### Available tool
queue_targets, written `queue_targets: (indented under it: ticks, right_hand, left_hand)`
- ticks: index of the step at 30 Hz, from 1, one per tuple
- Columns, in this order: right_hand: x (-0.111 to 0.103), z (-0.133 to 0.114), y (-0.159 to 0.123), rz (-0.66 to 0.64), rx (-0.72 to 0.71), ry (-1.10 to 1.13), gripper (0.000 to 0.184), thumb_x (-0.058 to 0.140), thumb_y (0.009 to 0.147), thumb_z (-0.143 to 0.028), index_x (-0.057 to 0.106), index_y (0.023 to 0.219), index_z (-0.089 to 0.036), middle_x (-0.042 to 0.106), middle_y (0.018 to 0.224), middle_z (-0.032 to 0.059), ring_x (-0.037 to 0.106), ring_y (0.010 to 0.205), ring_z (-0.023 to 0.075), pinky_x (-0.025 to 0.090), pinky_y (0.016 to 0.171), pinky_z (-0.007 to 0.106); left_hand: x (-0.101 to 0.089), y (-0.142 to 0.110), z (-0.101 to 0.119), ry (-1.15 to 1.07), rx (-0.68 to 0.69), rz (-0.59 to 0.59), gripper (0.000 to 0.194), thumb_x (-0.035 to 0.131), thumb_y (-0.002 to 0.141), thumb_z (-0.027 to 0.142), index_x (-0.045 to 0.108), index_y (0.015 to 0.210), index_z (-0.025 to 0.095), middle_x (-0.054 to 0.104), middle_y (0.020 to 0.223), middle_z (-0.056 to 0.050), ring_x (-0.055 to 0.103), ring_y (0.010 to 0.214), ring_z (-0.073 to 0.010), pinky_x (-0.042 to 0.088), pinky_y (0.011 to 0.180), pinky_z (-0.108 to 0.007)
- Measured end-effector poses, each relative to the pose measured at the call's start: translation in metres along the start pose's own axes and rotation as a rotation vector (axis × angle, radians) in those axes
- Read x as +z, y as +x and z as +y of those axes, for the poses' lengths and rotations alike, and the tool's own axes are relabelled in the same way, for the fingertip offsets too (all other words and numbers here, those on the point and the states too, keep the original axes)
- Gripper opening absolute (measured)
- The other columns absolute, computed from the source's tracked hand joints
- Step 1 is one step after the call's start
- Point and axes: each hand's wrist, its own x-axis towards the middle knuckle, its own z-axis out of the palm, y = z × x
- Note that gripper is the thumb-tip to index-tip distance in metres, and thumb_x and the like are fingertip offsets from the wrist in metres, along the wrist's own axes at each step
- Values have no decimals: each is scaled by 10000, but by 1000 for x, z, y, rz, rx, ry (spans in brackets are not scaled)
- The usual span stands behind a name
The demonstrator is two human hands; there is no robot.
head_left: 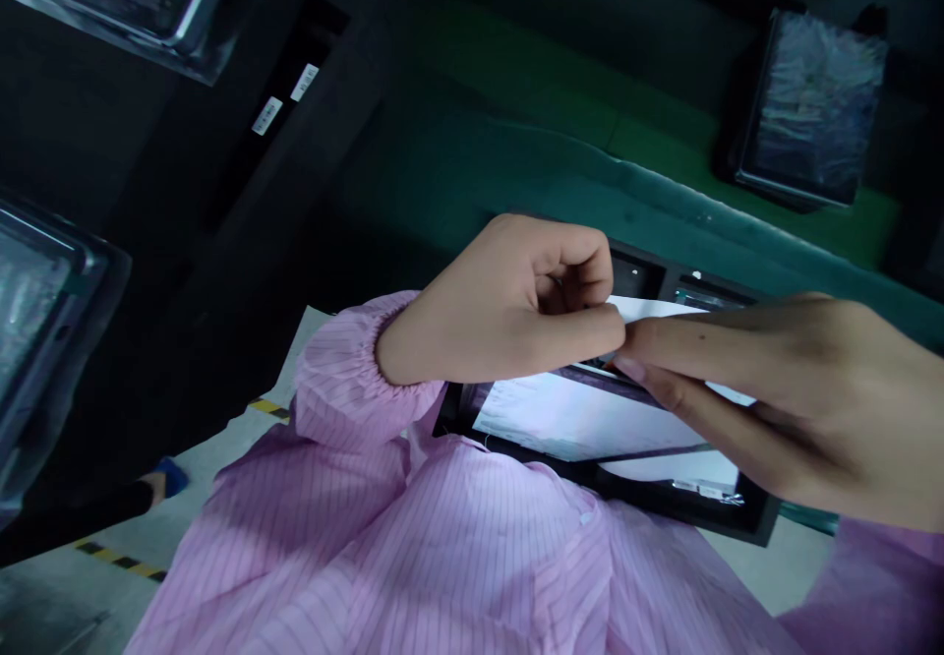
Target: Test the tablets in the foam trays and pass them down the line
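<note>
My left hand [508, 301] is closed, its fingers curled in and its thumb stretched along them. My right hand [811, 399] reaches in from the right, thumb and forefinger pinched together at the tip of the left thumb. Whatever sits between the fingertips is too small and covered to name. Both hands hover over a black frame-like tray [759, 527]. Inside it lies a bright white, glossy panel [575, 414], with a second white strip [678, 466] nearer my body. Parts of the tray are hidden by my hands and pink striped sleeve [361, 370].
A green-covered bench [472, 183] runs behind the tray. At its far right stands a stack of plastic-wrapped pieces [818, 109]. Clear plastic trays [36, 321] rest on dark surfaces at the left. Yellow-black tape [122, 562] marks the floor, where another person's foot [169, 478] shows.
</note>
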Motion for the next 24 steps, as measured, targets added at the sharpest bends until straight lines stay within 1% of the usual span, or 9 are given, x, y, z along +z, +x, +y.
queue_targets:
  ticks: [2,5,8,12,18,21,24]
  right_hand:
    - [-1,-2,-1,5,14,-42,114,428,992,-175,528,947,-208,461,576,-78,387,432,43,300,428,212]
    - [-4,-3,-2,13,17,-71,137,428,1006,-213,517,902,-207,434,554,-82,360,410,34,291,417,203]
    - [-4,-4,-2,24,16,-53,156,419,1004,-201,497,869,-213,468,563,-81,385,409,28,302,417,196]
    - [0,-4,-1,-1,13,-42,154,384,1006,-181,494,903,-218,525,602,-71,447,455,42,335,440,202]
    - [2,-2,-2,9,13,-37,175,416,998,-185,426,829,-227,538,604,-77,446,446,35,329,435,199]
    - [-1,-1,-1,10,27,-55,138,440,994,-213,465,860,-231,542,592,-85,429,413,26,319,414,195]
    - [-3,-1,0,8,37,-74,100,461,989,-235,495,895,-233,582,614,-82,441,406,28,331,405,196]
  left_hand:
    - [0,0,0,-9,2,14,236,575,763,77,449,596,185,441,487,76,417,437,-40,352,473,-193]
    - [0,0,0,-5,8,32,241,585,761,77,449,594,184,457,514,70,446,471,-49,359,489,-200]
    - [1,-1,0,14,18,34,253,593,765,73,443,596,185,454,521,72,452,481,-50,364,497,-197]
    - [2,-2,0,34,19,22,266,605,770,82,437,594,188,451,510,72,441,475,-51,370,493,-198]
    - [1,-2,-1,5,-2,25,237,590,770,92,455,598,183,459,498,64,455,475,-54,362,477,-198]
    - [1,-1,0,-1,21,21,264,599,763,80,431,587,184,466,505,62,456,469,-50,356,475,-200]
    - [0,0,1,-3,34,21,275,605,758,73,421,588,185,473,512,61,468,472,-53,357,471,-201]
